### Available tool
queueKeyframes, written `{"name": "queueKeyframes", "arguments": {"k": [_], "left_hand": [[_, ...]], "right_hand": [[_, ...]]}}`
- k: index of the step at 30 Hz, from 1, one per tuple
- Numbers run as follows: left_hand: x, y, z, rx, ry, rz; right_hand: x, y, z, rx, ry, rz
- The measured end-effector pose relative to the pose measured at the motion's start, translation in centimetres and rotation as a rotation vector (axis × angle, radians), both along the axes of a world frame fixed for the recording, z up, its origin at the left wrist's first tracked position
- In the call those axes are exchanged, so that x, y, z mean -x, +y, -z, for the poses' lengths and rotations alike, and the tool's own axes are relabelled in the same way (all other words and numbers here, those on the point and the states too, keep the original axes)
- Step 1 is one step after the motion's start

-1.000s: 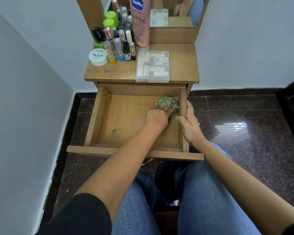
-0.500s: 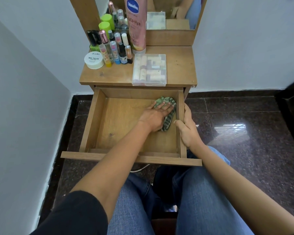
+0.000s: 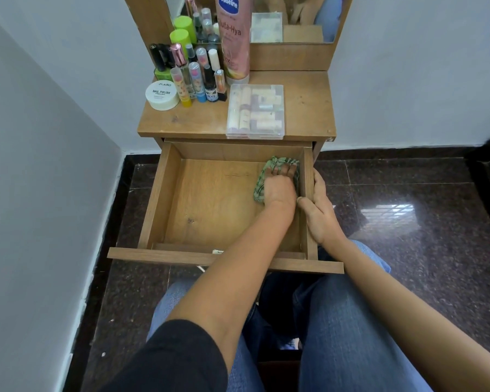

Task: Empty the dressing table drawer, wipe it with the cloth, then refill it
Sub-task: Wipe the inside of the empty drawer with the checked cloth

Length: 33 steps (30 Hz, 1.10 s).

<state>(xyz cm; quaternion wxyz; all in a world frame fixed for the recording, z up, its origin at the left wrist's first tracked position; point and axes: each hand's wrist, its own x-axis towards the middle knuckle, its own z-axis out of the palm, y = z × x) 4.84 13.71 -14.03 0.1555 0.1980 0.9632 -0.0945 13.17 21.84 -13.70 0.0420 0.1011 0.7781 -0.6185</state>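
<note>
Left hand (image 3: 277, 189): pressing the green checked cloth (image 3: 262, 179) into the far right corner of the pulled-out wooden drawer (image 3: 164, 193) — fingers curled over it
Right hand (image 3: 318, 210): fingers wrapped on the drawer's right wall
Surface (image 3: 306, 108): clear plastic box (image 3: 255, 111), pink lotion bottle (image 3: 234, 38) — cosmetics crowd the left

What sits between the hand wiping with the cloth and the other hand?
In the head view, the drawer's right side wall stands between them: the left hand presses the cloth inside, while the right hand grips that wall from outside.
</note>
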Motion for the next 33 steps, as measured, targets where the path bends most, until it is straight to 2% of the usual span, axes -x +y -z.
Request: {"name": "queueKeyframes", "arguments": {"k": [7, 17, 21, 24, 26, 28, 30, 33], "left_hand": [[-0.4, -1.6, -0.3, 0.001, -0.020, -0.127], [1.2, -11.8, -0.4, -0.042, 0.021, -0.407], [1.4, -13.9, -1.6, -0.112, -0.008, -0.391], [0.9, -15.3, -2.6, -0.218, -0.098, -0.347], [-0.3, -16.8, -3.3, -0.307, -0.062, -0.312], [-1.7, -18.5, -3.7, -0.371, 0.045, -0.256], [-3.1, -20.4, -4.0, -0.398, 0.133, -0.227], [-4.8, -22.4, -4.4, -0.415, 0.176, -0.280]], "right_hand": [[-0.3, 0.4, -0.4, -0.060, -0.021, -0.029], [-0.3, 0.5, 0.0, -0.078, -0.026, -0.026], [-0.1, 0.6, -0.2, -0.122, -0.016, -0.046], [-0.1, 0.4, -0.8, -0.252, 0.009, -0.067], [-0.2, 0.3, -1.2, -0.477, 0.076, -0.094], [0.1, 0.1, -2.0, -0.778, 0.222, -0.168], [1.2, -0.6, -3.3, -0.947, 0.361, -0.379], [3.5, -3.4, -4.3, -0.995, 0.331, -0.730]]}}
